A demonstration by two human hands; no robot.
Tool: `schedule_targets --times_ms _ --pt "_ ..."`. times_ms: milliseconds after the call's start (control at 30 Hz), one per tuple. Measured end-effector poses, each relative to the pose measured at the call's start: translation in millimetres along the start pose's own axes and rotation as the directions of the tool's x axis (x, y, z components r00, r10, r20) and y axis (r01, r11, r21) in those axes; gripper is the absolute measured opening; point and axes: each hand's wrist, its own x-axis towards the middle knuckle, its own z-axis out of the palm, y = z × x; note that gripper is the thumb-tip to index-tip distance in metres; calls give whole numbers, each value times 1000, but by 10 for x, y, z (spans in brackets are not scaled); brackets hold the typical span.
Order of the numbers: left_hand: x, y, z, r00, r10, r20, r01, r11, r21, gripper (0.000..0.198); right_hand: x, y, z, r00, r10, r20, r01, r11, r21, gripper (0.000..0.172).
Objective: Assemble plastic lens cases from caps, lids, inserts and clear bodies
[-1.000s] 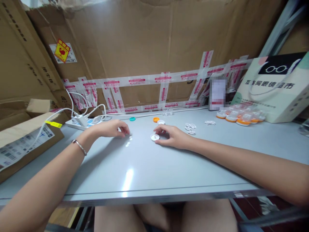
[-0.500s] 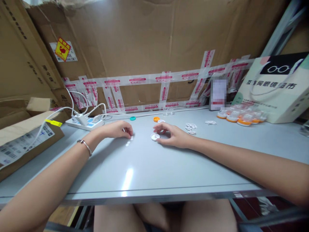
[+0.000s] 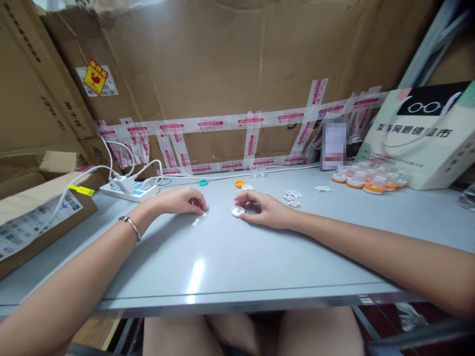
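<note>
My left hand is low over the tabletop, its fingers curled and drawn together at the fingertips. Several small white discs lie in a short row just in front of those fingertips; whether one is pinched there is hidden. My right hand grips a shallow white round plastic cap by its edge, thumb on the near side. A small part shows in the middle of the cap. Just behind my right fingers lie a white ring and an orange round part. A green round part lies farther left.
White cut-out plastic pieces lie right of my right hand. Farther right are clear-topped round pieces with orange and white bases, a phone and a paper bag. A power strip and cardboard box stand left.
My left fingertips have shifted slightly to the right beside the small white discs. My right hand keeps its grip on the white cap. The view has moved very slightly.
</note>
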Motion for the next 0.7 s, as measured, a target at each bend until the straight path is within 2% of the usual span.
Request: schedule_targets --times_ms 100,200,267,333,433,533,700 --pt "-3 35 -7 1000 -15 -6 15 1000 26 17 1 -6 -4 1000 0 -2 0 1000 -4 31" --pt "19 71 11 998 -2 -55 13 980 199 18 9 -4 -1 1000 5 -13 -5 1000 -22 31" --pt "54 101 48 991 55 -122 -13 946 323 17 18 -1 6 1000 13 -20 -14 999 -32 31" --pt "103 146 107 963 160 -215 -73 928 364 14 29 -1 15 999 25 -27 -26 999 -31 31" --pt "186 243 234 878 328 -350 -213 920 328 13 45 -5 26 999 34 -33 -35 999 -19 33" --pt "256 338 374 838 429 -336 -317 886 339 13 56 -7 33 999 28 -34 -28 999 -15 32" --pt "295 376 479 841 464 -279 -313 836 451 16 67 5 38 999 16 -37 -16 1000 -5 31"
